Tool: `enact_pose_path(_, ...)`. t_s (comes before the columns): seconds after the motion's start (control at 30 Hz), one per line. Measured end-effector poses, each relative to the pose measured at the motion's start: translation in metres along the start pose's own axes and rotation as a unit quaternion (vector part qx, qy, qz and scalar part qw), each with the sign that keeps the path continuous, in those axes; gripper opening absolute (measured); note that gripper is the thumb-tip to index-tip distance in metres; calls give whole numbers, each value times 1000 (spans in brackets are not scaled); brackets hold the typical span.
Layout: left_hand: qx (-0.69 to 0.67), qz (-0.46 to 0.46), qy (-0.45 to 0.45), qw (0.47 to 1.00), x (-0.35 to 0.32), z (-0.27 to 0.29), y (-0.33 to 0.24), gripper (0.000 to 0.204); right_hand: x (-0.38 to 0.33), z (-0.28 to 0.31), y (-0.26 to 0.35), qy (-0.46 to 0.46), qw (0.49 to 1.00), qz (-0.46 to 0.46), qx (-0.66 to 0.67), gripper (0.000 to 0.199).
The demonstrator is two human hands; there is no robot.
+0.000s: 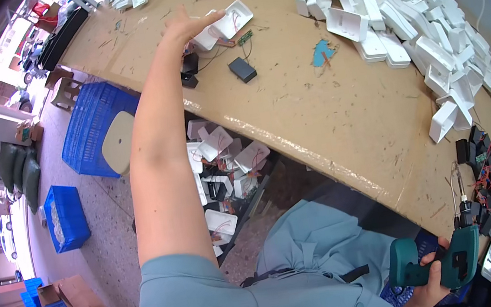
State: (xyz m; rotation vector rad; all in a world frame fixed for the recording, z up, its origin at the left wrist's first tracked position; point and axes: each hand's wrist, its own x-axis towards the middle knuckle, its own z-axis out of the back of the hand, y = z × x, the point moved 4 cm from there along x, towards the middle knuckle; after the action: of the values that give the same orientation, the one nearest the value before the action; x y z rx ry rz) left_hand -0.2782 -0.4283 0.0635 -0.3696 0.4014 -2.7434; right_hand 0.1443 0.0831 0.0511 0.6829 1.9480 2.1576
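My left arm stretches to the far side of the table. My left hand (183, 28) is open, its fingers spread over a white plastic shell (206, 39). A second white shell (235, 20) with reddish wires inside lies against it. Beside them are a small green circuit board (246, 37) and a black box (242, 70) on a thin wire. Another black box (190, 64) sits close to my left wrist. At the lower right, my right hand (433, 289) grips a dark green pistol-grip power tool (461, 260) with a thin metal tip.
White plastic shells (385, 3) are heaped along the table's (290, 108) far and right sides. Black parts with tangled wires (489, 169) lie at the right. Below the near edge, a container holds wired white shells (216, 144). Blue crates (67, 217) stand on the floor at left.
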Motion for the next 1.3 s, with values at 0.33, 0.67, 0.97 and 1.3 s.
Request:
enact_pose_path(0.33,-4,39,107,994,-3,-20,-6,65,4,-1,-1,-18,1000,-14,-15,50)
enact_pose_path(0.67,-362,178,120,907,-44,53,54,22,7,3,-1,-7,999,10,-33,47)
enact_pose_path(0.97,-615,78,-123,775,-140,142,140,38,8,3,-12,32,999,-17,13,46)
enact_pose_path(1.3,-511,291,18,808,-328,61,262,35,7,-5,-8,72,996,-2,61,44)
